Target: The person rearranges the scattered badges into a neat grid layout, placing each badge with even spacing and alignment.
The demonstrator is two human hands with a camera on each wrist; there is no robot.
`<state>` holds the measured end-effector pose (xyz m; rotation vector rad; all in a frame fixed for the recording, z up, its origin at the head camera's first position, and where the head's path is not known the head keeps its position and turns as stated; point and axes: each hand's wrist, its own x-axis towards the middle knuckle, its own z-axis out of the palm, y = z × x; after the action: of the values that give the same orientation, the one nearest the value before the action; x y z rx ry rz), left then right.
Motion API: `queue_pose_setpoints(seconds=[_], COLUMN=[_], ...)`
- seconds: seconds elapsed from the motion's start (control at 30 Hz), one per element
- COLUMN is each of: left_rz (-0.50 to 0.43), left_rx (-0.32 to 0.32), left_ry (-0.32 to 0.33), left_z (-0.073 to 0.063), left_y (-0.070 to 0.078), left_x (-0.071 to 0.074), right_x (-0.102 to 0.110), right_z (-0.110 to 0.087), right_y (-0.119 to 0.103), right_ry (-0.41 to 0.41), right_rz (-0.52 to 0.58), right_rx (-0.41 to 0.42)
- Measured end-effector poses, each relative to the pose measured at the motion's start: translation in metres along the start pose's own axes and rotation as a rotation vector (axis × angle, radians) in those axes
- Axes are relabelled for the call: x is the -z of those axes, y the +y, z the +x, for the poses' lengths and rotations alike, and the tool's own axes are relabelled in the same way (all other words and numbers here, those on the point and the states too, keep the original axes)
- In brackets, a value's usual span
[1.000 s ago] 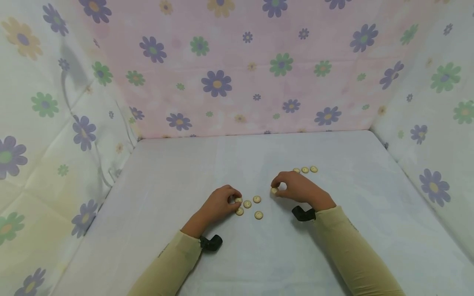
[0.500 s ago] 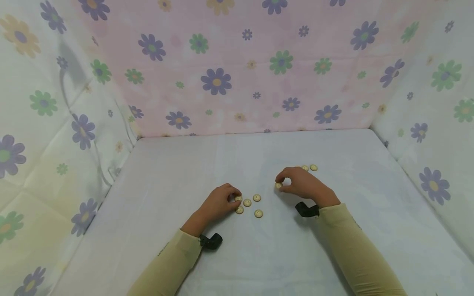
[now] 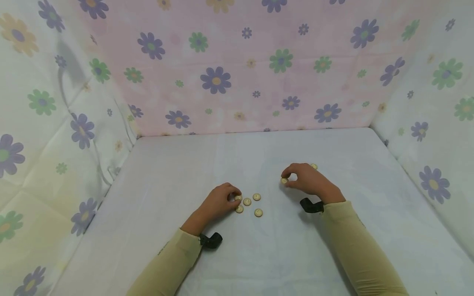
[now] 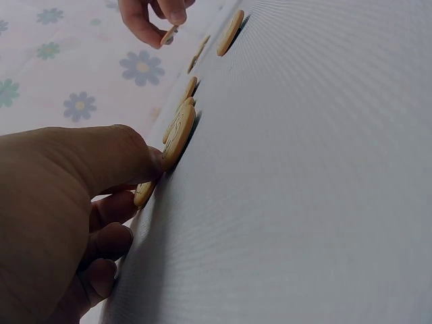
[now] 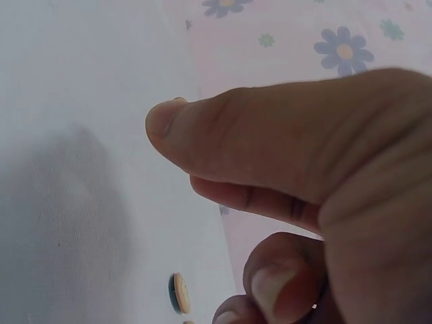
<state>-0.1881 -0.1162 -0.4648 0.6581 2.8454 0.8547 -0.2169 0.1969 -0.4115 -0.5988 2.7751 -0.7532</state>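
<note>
My left hand pinches a round, flat wooden disc on the table between thumb and finger. Touching or very near the thumb in the left wrist view is another disc, with lines marked on its face. Loose discs lie just right of that hand, among them a middle one, a farther one and a nearer one. Raised above the table, my right hand grips one more disc by thumb and fingertips. In the right wrist view its thumb hides nearly all of that disc.
Beyond my right hand, a disc shows on the white table cover; the hand hides others there. Flowered cloth stands along the back and both sides. Each wrist carries a black camera mount, like the right one.
My right hand has moved away from me and to the right with its disc, now covering most of the far row of discs. My left hand has stayed in place.
</note>
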Motion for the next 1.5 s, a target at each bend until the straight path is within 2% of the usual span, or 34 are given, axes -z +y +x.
queue_pose_setpoints(seconds=[0.6, 0.93, 1.5], left_rz=[-0.003, -0.005, -0.001], left_rx=[0.017, 0.023, 0.008], left_ry=[-0.004, 0.000, 0.013], left_z=[0.000, 0.000, 0.001], left_y=[0.001, 0.002, 0.001], left_x=[0.000, 0.001, 0.000], right_x=[0.001, 0.002, 0.004], right_z=[0.004, 0.005, 0.007], right_y=[0.018, 0.028, 0.036], right_ry=[0.062, 0.087, 0.093], right_rz=[-0.014, -0.040, -0.051], right_rx=[-0.059, -0.064, -0.168])
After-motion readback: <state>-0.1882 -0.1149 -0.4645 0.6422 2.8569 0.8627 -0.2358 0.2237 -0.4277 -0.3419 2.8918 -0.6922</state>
